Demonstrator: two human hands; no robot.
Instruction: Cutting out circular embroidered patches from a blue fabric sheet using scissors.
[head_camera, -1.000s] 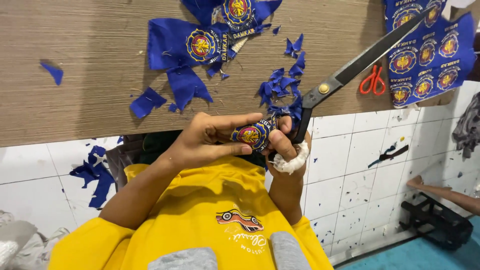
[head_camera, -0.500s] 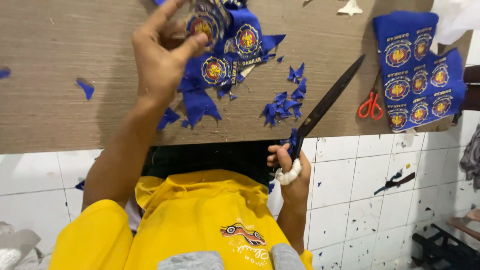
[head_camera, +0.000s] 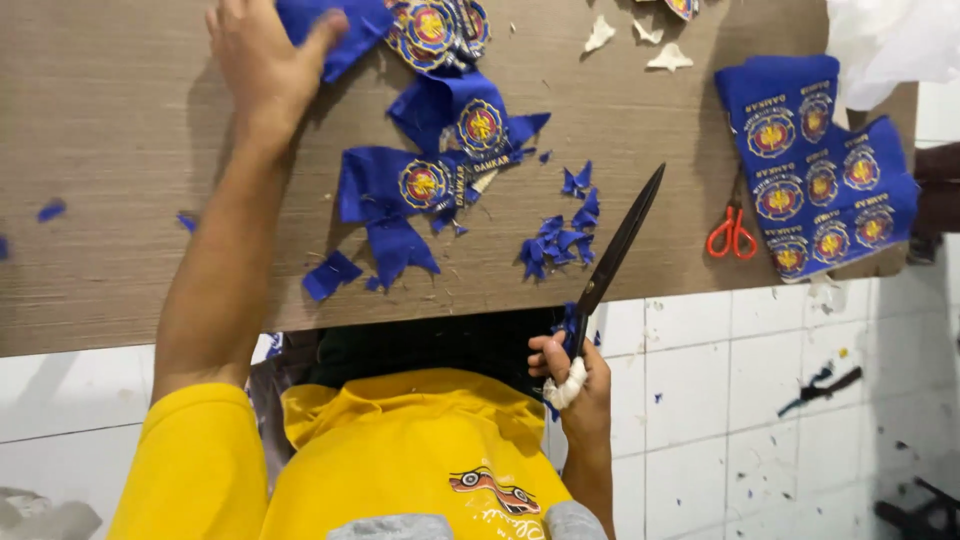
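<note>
Scissors (head_camera: 612, 250) are gripped, blades shut, in the right hand (head_camera: 575, 385). Blue badge cloth (head_camera: 330, 30) is pressed under the left hand (head_camera: 262, 60). Trimmed scraps (head_camera: 560, 240) lie beside the blades; an uncut badge sheet (head_camera: 815, 180) is left farther right.

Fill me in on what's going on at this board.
A person in a yellow shirt works at a brown board strewn with blue fabric scraps. The right hand grips large black scissors, blades closed and pointing up over the board's edge. The left hand reaches to the far side, its fingers on a piece of blue cloth beside round embroidered patches.
</note>
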